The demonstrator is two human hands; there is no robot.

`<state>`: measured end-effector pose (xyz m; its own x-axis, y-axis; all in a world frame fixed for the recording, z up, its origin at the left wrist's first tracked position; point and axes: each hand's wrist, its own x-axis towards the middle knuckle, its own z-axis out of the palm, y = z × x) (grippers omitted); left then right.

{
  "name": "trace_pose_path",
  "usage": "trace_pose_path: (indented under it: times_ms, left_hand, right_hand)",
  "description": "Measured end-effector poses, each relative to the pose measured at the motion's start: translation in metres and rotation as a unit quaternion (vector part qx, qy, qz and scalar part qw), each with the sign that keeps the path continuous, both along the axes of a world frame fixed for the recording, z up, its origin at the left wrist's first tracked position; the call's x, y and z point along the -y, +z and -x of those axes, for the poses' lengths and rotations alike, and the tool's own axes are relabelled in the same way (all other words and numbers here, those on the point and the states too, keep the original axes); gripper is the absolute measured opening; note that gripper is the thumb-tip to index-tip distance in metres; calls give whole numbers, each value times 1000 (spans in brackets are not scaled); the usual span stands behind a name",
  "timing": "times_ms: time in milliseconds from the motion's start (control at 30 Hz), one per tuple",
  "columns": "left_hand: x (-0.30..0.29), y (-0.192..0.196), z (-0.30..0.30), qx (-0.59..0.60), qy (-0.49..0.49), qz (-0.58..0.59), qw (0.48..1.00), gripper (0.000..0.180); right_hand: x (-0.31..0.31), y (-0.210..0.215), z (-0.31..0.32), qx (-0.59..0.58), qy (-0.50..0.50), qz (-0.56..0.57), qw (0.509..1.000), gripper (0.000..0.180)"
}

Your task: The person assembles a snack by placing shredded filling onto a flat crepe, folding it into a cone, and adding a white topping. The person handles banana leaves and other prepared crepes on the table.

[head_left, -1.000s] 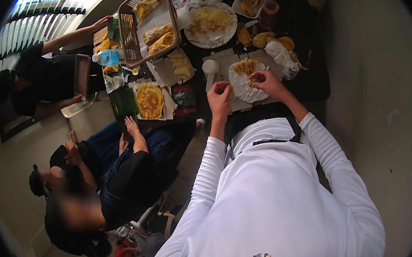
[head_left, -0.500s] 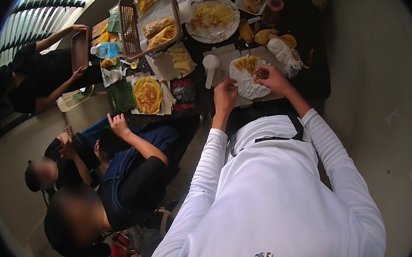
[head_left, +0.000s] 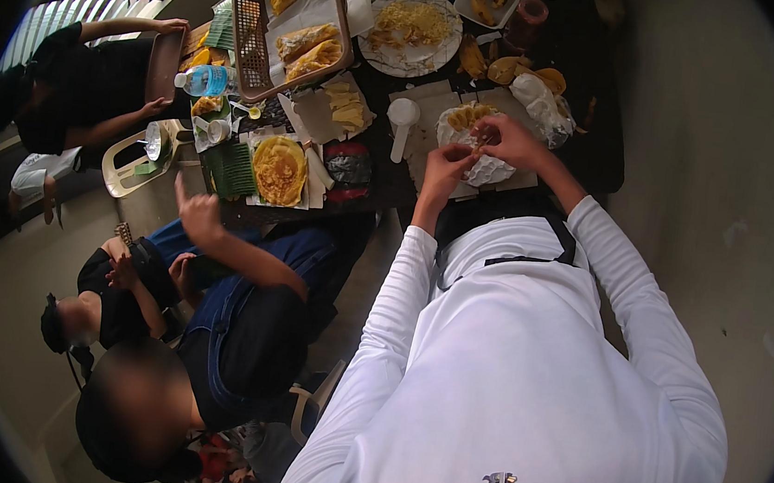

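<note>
My left hand (head_left: pixel 448 166) and my right hand (head_left: pixel 512 145) meet above a round white crinkled base (head_left: pixel 492 171) on a sheet of cardboard (head_left: pixel 431 106). The fingertips of both are pinched together. What lies between them is too small and too covered to make out. Golden-yellow slices (head_left: pixel 465 117) line the far edge of the white base. Left of my left hand, a white scoop (head_left: pixel 404 115) rests with its handle pointing toward me. Beyond my right hand lies a crumpled clear-and-white plastic bag (head_left: pixel 543 108).
Farther back stand a plate (head_left: pixel 449 57) of yellow shreds and a brown basket (head_left: pixel 245 51) of rolled crepes. To the left are a flat yellow crepe (head_left: pixel 279 172), butter pieces (head_left: pixel 344 107) and a water bottle (head_left: pixel 205 81). One person (head_left: pixel 240 320) sits close on my left; others are beyond.
My left hand has moved right and up to meet my right hand over the white base. The neighbour's raised hand has shifted left, and the person at far left has moved a brown tray.
</note>
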<state>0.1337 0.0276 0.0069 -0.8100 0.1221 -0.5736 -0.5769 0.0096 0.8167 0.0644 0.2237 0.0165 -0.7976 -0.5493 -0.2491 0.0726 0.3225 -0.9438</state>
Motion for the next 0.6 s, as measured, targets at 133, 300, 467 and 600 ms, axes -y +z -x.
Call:
trace_pose_path:
  times_ms: [133,300,467,600]
  left_hand:
    - [1,-4,-3,2,-6,18,1000,23]
    - [-1,2,0,-8,0,26,1000,17]
    - [5,2,16,-140,-89,207,964,13]
    - [5,3,35,-172,-146,241,944,15]
  right_hand:
    - [-3,-13,-13,29,-22,24,999,32]
    - [-5,-32,-26,79,-54,82,992,33]
    - [-1,-39,-30,96,-72,55,991,33]
    - [-2,-38,-28,119,-74,47,989,34]
